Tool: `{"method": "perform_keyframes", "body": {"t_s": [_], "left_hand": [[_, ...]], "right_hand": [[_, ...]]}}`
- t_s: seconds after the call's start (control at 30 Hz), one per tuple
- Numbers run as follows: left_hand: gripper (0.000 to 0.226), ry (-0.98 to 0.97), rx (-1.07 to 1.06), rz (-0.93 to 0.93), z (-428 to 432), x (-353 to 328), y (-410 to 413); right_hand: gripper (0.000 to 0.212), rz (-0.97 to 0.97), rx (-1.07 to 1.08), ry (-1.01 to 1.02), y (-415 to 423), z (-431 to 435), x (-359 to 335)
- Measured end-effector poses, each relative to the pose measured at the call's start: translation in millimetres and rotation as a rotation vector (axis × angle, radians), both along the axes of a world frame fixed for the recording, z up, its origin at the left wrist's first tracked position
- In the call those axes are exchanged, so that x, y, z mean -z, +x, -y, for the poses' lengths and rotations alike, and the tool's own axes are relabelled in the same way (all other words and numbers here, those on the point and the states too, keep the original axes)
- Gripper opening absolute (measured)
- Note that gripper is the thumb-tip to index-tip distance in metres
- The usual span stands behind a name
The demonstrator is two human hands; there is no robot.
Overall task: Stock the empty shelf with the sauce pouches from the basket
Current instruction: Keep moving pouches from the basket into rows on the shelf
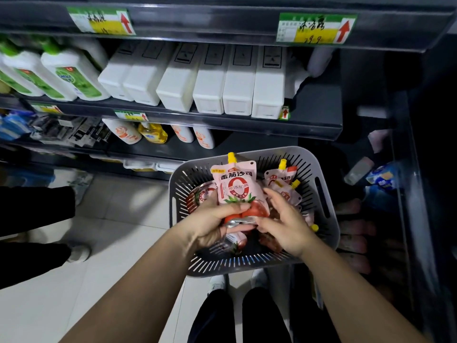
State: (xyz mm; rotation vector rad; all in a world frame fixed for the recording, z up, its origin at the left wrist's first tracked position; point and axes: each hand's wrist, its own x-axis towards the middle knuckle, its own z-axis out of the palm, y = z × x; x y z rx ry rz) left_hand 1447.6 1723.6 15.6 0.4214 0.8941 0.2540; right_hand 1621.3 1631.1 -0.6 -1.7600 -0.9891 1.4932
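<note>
While more pouches (284,179) lie in the grey basket (247,268), the head view shows one sauce pouch (233,186) upright above it. The left hand (217,219) grips its base and the right hand (282,224) pinches its lower corner. Pinkish shapes (353,229) on the dark shelving at right may be stocked pouches, but it is too dim to tell. Much of the stocking likely remains.

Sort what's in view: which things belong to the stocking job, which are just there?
Job: raised sauce pouch, gripped by left hand and right hand; other pouches; grey basket.
Just there: white boxes; green-capped bottles; price tags.
</note>
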Motion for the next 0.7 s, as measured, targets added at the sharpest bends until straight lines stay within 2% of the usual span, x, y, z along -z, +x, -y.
{"method": "perform_keyframes", "body": {"t_s": [0.1,0.17,0.23,0.33,0.4,0.5,0.57,0.63,0.7], "left_hand": [[0.071,0.003,-0.016,0.042,2,6,-6],[0.076,0.022,-0.009,0.066,2,10,-11],[0.078,0.042,0.022,0.083,3,14,-16],[0.074,0.115,0.149,0.087,4,18,-19],[0.078,0.229,0.208,0.034,4,20,-18],[0.072,0.267,0.109,-0.027,5,21,-12],[0.07,0.289,0.03,-0.094,9,25,-6],[0.052,0.346,-0.02,-0.124,11,31,-3],[0.037,0.353,-0.068,-0.13,11,35,1]], "right_hand": [[0.076,-0.066,0.041,-0.024,2,1,4],[0.064,-0.063,-0.03,-0.042,4,3,1],[0.046,-0.152,-0.117,-0.084,5,6,-5],[0.042,-0.34,-0.009,-0.147,1,6,-4],[0.035,-0.21,0.025,-0.119,-6,4,1],[0.038,-0.065,0.023,-0.059,-16,8,6],[0.039,-0.042,0.012,-0.019,-18,12,8],[0.036,-0.065,0.024,-0.025,-19,15,12],[0.03,-0.161,0.136,-0.054,-18,15,15]]}}
